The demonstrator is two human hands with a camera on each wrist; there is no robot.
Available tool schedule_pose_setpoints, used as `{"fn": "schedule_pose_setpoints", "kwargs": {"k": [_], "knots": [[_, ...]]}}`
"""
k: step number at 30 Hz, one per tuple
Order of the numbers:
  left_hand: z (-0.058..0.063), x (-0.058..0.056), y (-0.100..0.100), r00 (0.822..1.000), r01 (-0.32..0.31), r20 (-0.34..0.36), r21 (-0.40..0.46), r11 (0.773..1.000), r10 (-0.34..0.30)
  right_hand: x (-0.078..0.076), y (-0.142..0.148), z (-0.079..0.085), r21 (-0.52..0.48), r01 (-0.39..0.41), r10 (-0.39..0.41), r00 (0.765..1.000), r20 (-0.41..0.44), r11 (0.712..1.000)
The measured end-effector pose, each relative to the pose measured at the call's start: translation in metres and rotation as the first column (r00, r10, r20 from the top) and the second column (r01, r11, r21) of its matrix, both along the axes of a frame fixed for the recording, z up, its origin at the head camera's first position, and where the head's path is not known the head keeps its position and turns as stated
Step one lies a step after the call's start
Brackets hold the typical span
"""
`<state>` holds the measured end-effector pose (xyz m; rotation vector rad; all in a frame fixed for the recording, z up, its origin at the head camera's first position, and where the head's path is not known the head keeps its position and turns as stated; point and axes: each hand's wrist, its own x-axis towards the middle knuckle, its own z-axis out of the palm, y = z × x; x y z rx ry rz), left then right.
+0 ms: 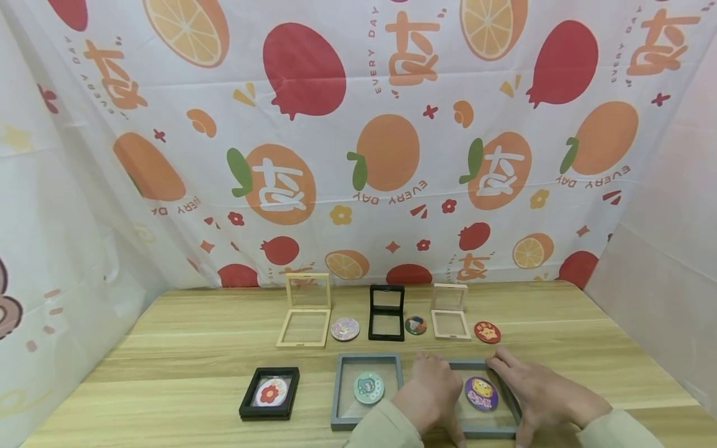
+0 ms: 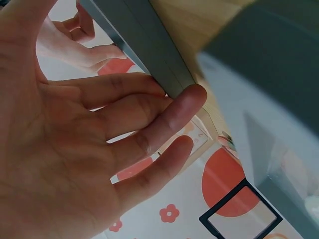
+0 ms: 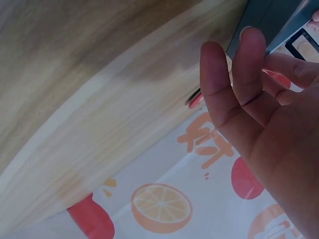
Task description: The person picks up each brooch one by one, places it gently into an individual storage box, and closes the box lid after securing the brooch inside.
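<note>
Both hands are at a grey display frame (image 1: pixel 486 431) with a clear film window, lying on the table. A purple badge with a yellow cartoon figure (image 1: pixel 482 394) shows in that window. My left hand (image 1: pixel 430 391) grips the frame's left side, fingers at the far edge and thumb near the front; in the left wrist view its fingertips touch the grey rim (image 2: pixel 149 45). My right hand (image 1: pixel 540 392) holds the right side, its thumb by the near corner. In the right wrist view the fingers meet the grey edge (image 3: pixel 259 25). A second grey frame (image 1: pixel 338 389) with a green badge (image 1: pixel 369 388) stands left of my left hand.
A shut black frame (image 1: pixel 267 413) with a red-flower badge lies at the left. Behind, two cream frames (image 1: pixel 302 343) (image 1: pixel 451 336) and a black one (image 1: pixel 386 336) stand open, with a pink badge (image 1: pixel 345 329), a dark multicoloured badge (image 1: pixel 416 325) and a red badge (image 1: pixel 487 332) beside them. A fruit-print curtain (image 1: pixel 358 236) hangs behind.
</note>
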<state>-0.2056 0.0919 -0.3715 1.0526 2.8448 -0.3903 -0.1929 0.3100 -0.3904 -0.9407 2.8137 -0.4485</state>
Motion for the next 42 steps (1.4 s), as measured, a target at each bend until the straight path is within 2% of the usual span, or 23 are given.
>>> {"fn": "schedule_pose_setpoints", "kwargs": {"k": [7, 12, 19, 23, 29, 33, 37, 42], "knots": [[-0.002, 0.002, -0.001, 1.000, 0.011, 0.011, 0.012, 1.000, -0.011, 0.001, -0.001, -0.002, 0.000, -0.022, 0.022, 0.999, -0.025, 1.000], [-0.001, -0.001, -0.003, 1.000, 0.008, 0.018, 0.022, 1.000, -0.009, 0.001, -0.002, 0.000, -0.010, -0.008, 0.008, 1.000, 0.010, 1.000], [-0.001, -0.001, -0.006, 1.000, 0.001, -0.014, 0.048, 0.999, 0.000, -0.004, -0.004, 0.002, 0.029, 0.037, -0.039, 0.998, 0.050, 0.999], [0.001, 0.000, -0.005, 1.000, -0.014, -0.004, 0.023, 1.000, 0.014, -0.005, -0.005, 0.003, 0.028, 0.045, -0.047, 0.996, 0.079, 0.999], [0.004, 0.001, -0.003, 0.999, -0.045, -0.033, -0.066, 0.997, 0.042, -0.004, -0.008, 0.009, 0.049, 0.100, -0.106, 0.986, 0.126, 0.994], [0.006, 0.001, -0.007, 0.999, -0.046, -0.003, -0.054, 0.997, 0.046, -0.005, -0.012, 0.014, 0.050, 0.138, -0.145, 0.972, 0.183, 0.989], [0.012, -0.001, -0.016, 1.000, -0.013, 0.002, 0.010, 1.000, 0.013, -0.009, -0.013, 0.021, -0.006, 0.156, -0.151, 0.962, 0.228, 0.988], [0.026, -0.007, -0.031, 0.995, 0.068, -0.075, 0.072, 0.995, -0.062, -0.019, -0.014, 0.030, -0.050, 0.122, -0.113, 0.982, 0.153, 0.991]]}}
